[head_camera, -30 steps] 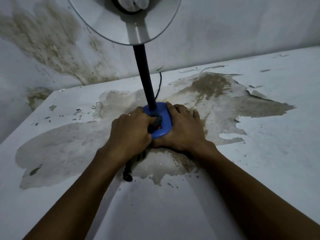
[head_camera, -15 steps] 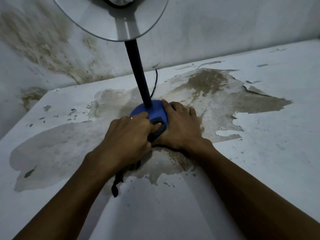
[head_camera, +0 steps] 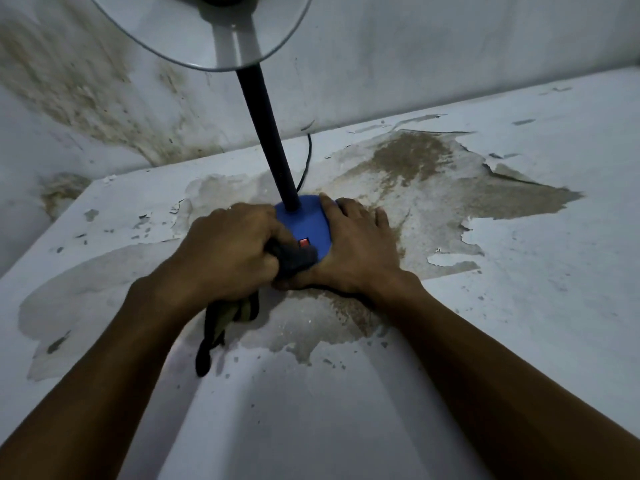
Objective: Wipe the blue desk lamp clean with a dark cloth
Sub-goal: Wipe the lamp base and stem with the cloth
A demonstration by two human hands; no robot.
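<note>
Head-worn wide view, looking forward and down, close over hands (head_camera: 294, 251), lamp base (head_camera: 308, 223)

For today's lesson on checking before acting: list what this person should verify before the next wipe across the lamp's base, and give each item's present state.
1. Dark cloth gripped by the left hand: ok.
2. Cloth touching the blue base: ok.
3. Right hand steadying the base: ok.
4. Red switch clear of the cloth: not ok, the cloth sits right at it.
5. Lamp unplugged: cannot tell; the cord runs out of sight.
6. Stem already wiped: cannot tell.
</note>
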